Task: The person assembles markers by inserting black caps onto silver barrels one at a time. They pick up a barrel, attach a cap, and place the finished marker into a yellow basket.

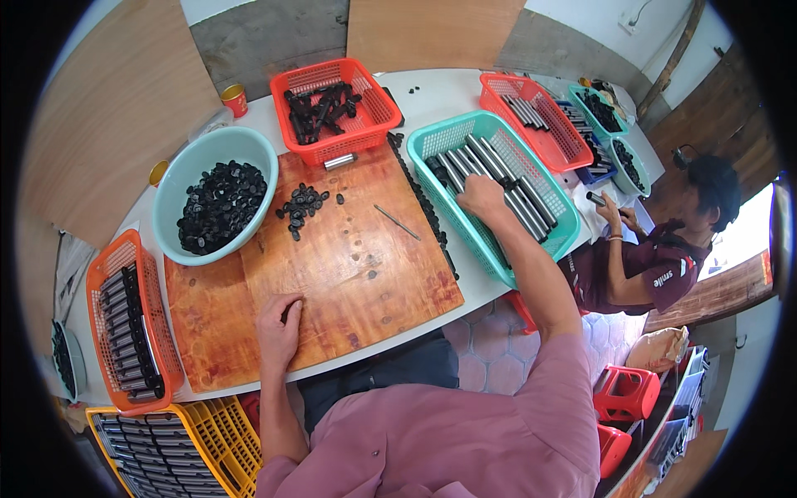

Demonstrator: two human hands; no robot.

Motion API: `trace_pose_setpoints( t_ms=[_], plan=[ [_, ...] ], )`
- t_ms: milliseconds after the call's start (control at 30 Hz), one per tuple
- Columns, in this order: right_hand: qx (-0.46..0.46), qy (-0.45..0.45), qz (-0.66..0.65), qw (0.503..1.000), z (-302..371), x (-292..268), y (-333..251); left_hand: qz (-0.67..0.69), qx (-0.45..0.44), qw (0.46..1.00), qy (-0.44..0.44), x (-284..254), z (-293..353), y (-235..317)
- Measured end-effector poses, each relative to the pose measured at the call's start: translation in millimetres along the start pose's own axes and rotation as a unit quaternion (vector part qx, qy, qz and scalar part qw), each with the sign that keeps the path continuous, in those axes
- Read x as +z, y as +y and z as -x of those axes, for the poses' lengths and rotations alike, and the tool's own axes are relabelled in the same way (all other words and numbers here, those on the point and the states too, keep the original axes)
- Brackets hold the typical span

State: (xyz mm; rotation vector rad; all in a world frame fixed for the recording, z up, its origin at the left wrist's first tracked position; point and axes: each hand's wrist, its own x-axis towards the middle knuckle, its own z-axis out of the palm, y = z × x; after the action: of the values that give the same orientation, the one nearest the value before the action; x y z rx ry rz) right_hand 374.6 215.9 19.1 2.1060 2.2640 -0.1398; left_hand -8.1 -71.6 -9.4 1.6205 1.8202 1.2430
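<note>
My right hand (481, 197) reaches into a green basket (566, 236) that holds several silver metal tubes with black ends (531, 199). Its fingers curl down around a tube, though the fingertips are hidden. Near the front edge of the wooden board (357, 332) rests my left hand (278, 332), closed into a loose fist. A dark gap shows beside its thumb, and whether anything is inside cannot be made out. Farther back on the board lie a small pile of black caps (304, 204) and a thin metal rod (397, 222).
A pale blue basin (166, 224) of black caps stands left. A red basket (311, 152) with black parts sits behind the board, an orange basket (176, 365) of tubes at far left. On the right, a co-worker (639, 266) holds a tube beside more baskets.
</note>
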Motion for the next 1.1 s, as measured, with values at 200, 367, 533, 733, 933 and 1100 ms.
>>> trace_pose_setpoints(
  t_ms=[200,367,533,733,933,1100],
  plan=[
    [-0.032,0.082,-0.123,0.989,29.7,-71.7,13.0,0.016,-0.005,1.000,-0.003,-0.8,1.2,-5.5],
    [-0.091,-0.067,-0.515,0.850,125.1,-100.8,-50.7,0.307,-0.215,0.922,-0.093,8.8,-11.6,22.2],
    [-0.098,-0.187,-0.618,0.757,182.9,-40.6,-129.6,0.518,-0.162,0.834,-0.098,42.8,-40.0,55.6],
    [-0.114,-0.234,-0.612,0.747,195.4,23.6,-175.1,0.574,-0.201,0.789,-0.081,53.9,-39.5,39.0],
    [-0.145,-0.248,-0.555,0.780,186.3,33.1,-173.8,0.597,-0.244,0.762,-0.056,51.1,-32.2,25.6],
    [-0.202,-0.164,-0.475,0.840,150.2,32.6,-168.9,0.623,-0.254,0.740,-0.032,57.2,-23.3,3.8]
  ],
)
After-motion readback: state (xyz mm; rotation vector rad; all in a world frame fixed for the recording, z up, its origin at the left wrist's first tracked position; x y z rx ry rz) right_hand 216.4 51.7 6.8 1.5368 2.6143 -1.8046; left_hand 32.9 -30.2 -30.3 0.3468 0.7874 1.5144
